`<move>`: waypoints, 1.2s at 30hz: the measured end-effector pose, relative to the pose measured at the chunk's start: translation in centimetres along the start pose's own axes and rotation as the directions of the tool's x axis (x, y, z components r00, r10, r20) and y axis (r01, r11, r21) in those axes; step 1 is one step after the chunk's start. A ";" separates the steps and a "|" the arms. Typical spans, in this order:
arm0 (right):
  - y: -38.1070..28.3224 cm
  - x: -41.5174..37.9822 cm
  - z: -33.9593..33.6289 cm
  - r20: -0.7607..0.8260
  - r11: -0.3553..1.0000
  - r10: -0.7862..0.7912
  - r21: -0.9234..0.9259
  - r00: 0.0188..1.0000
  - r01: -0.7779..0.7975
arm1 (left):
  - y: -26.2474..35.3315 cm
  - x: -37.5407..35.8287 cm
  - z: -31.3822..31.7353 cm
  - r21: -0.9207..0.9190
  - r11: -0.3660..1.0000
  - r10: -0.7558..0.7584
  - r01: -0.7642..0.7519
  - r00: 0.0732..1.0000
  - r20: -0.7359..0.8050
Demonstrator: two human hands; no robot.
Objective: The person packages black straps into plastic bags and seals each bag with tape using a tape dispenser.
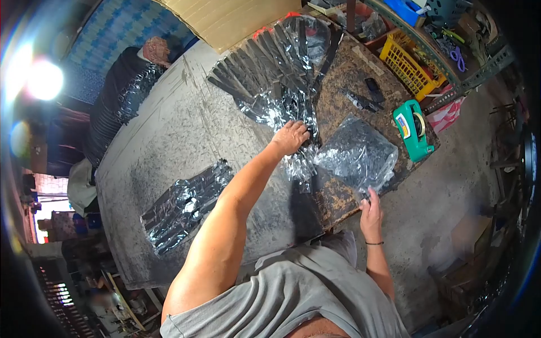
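My left hand [291, 137] is closed, with its fingers curled over the narrow part of some long black strips in shiny clear plastic [276, 101]. Above it these strips fan out across the table. At the table's front right edge, my right hand [371, 215] pinches the near corner of a crumpled clear plastic bag [360, 152]. The bag lies flat, and dark material shows through it. Left of my left forearm rests another plastic-wrapped bundle of black strips [186, 205], partly hidden by the arm.
A green tape dispenser [413, 130] stands at the table's right edge. Near it lie a small black object [373, 90] and a yellow basket [411, 66]. A cardboard box [231, 22] is at the back, and a stack of black, ribbed material [115, 101] is at the left edge.
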State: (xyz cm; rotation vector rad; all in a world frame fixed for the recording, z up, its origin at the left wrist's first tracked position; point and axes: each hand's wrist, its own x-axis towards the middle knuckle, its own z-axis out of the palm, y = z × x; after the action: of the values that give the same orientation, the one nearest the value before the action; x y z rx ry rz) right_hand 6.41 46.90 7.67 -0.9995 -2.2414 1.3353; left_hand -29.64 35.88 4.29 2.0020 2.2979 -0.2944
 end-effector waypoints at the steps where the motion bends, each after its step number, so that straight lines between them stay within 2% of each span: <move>1: 0.3 0.1 -0.3 0.050 0.997 -0.013 -0.070 0.999 0.017 | -0.2 0.0 0.2 0.009 1.000 0.007 -0.007 1.000 -0.007; 3: 0.1 -0.1 -0.7 0.061 0.997 -0.027 -0.076 0.998 0.032 | -0.3 0.0 -0.7 0.041 0.999 0.032 -0.034 0.999 0.040; 4: 0.2 -0.2 -1.0 0.066 0.994 -0.066 -0.080 0.996 0.071 | -0.5 -0.1 -0.8 0.045 0.998 0.054 -0.053 0.999 -0.010; 6: 0.6 -0.4 -1.1 0.053 0.993 -0.079 -0.082 0.995 0.083 | -0.7 -0.3 -1.6 0.093 0.994 0.060 -0.061 0.998 0.012; 7: 0.5 -0.5 -1.1 0.027 0.993 -0.041 -0.107 0.999 0.044 | -0.7 -0.2 -2.4 0.099 0.993 0.057 -0.064 0.996 0.070; 9: 1.1 -0.7 -1.2 -0.004 0.991 0.004 -0.134 1.000 -0.004 | -0.9 -0.1 -2.2 0.118 0.991 0.050 -0.060 0.995 0.086; 12: 2.1 -1.0 -1.5 0.033 0.987 0.099 -0.133 0.995 -0.093 | -1.0 -0.3 -2.1 0.166 0.984 0.046 -0.067 0.991 0.125; 14: 1.2 -1.4 -1.8 -0.081 0.964 0.254 -0.064 0.964 -0.259 | -1.5 -0.8 -1.8 0.202 0.974 0.083 -0.103 0.991 0.105; 16: 3.7 -1.7 -1.5 -0.135 0.955 0.288 -0.032 0.948 -0.294 | -2.7 -1.6 -1.8 -0.013 0.996 0.091 -0.091 0.995 0.030; 18: 4.2 -2.0 -1.9 -0.180 0.951 0.305 0.007 0.935 -0.309 | -2.7 -2.8 -4.6 -0.179 0.978 -0.106 0.110 0.994 0.031; 20: 2.6 -2.2 -2.2 -0.074 0.814 0.516 0.355 0.854 -0.461 | -2.4 -5.1 -7.9 -0.221 0.960 -0.186 0.173 0.982 -0.038; 21: 2.3 -2.4 -2.5 -0.084 0.813 0.519 0.357 0.851 -0.461 | -2.1 -6.4 -9.0 -0.248 0.944 -0.243 0.217 0.967 -0.080; 22: 2.0 -2.7 -2.8 -0.032 0.769 0.514 0.461 0.857 -0.444 | -1.8 -7.7 -9.6 -0.276 0.925 -0.301 0.259 0.946 -0.120; 23: 1.9 -3.1 -3.0 0.019 0.713 0.501 0.557 0.865 -0.426 | -1.4 -9.2 -9.8 -0.276 0.928 -0.294 0.251 0.948 -0.125; 25: 2.3 -4.0 -3.3 0.030 0.684 0.495 0.602 0.868 -0.411 | -0.4 -12.5 -10.1 -0.404 0.856 -0.441 0.323 0.865 -0.241; 26: 2.4 -4.2 -3.3 0.053 0.651 0.483 0.645 0.874 -0.399 | 0.6 -13.9 -10.2 -0.397 0.856 -0.448 0.332 0.859 -0.248; 28: 2.6 -5.4 -3.4 0.079 0.622 0.424 0.699 0.902 -0.354 | 3.0 -16.7 -9.9 -0.799 0.459 -0.731 0.388 0.676 -0.092; 29: 2.4 -5.7 -3.3 0.095 0.600 0.400 0.725 0.912 -0.339 | 3.6 -17.9 -8.4 -0.910 0.357 -0.748 0.212 0.648 -0.143; 30: 2.2 -6.0 -3.3 0.133 0.568 0.368 0.751 0.920 -0.336 | 4.3 -18.9 -6.9 -0.966 0.256 -0.771 0.015 0.607 -0.195; 32: 0.1 -6.3 -2.7 0.186 0.579 0.283 0.749 0.941 -0.322 | 6.2 -20.7 -6.5 -0.997 0.024 -0.828 -0.068 0.557 -0.058; 34: -2.3 -6.2 -1.9 0.237 0.562 0.210 0.764 0.948 -0.316 | 8.5 -21.8 -8.8 -0.985 -0.095 -0.839 -0.145 0.544 0.001; 35: -3.7 -6.0 -1.0 0.258 0.583 0.124 0.763 0.958 -0.281 | 9.2 -22.4 -9.2 -0.980 -0.135 -0.842 -0.148 0.539 0.034; 36: -5.6 -5.9 0.3 0.267 0.588 0.102 0.761 0.958 -0.274 | 9.8 -22.9 -9.5 -0.972 -0.177 -0.839 -0.152 0.540 0.069</move>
State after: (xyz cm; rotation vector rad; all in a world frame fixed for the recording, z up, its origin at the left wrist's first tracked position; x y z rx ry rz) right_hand 8.12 40.70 12.65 -0.7727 -1.3318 2.3106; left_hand -16.10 16.76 16.94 0.3219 1.9553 1.9529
